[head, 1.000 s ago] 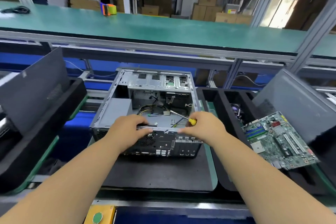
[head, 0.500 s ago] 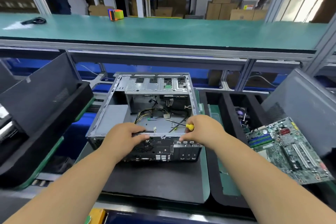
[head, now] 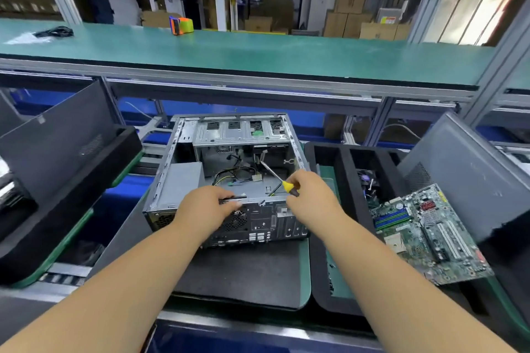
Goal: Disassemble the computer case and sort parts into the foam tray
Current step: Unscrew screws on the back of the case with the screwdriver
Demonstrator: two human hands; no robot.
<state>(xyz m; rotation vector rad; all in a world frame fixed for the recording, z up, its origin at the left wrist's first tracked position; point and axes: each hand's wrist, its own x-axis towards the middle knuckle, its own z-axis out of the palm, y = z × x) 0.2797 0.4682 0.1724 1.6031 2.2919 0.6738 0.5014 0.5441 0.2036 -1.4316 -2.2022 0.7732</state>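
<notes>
Head view: left hand (head: 207, 210) grips the rear rim of the case (head: 229, 169); right hand (head: 311, 195) holds a screwdriver (head: 279, 178) above it. Stiff, sharp-edged steel, probably heavy; best held by its rims.

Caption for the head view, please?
Left hand grips open computer case; right hand holds screwdriver.

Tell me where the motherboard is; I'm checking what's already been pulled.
The motherboard lies tilted on the foam tray, right of the computer case.
</notes>
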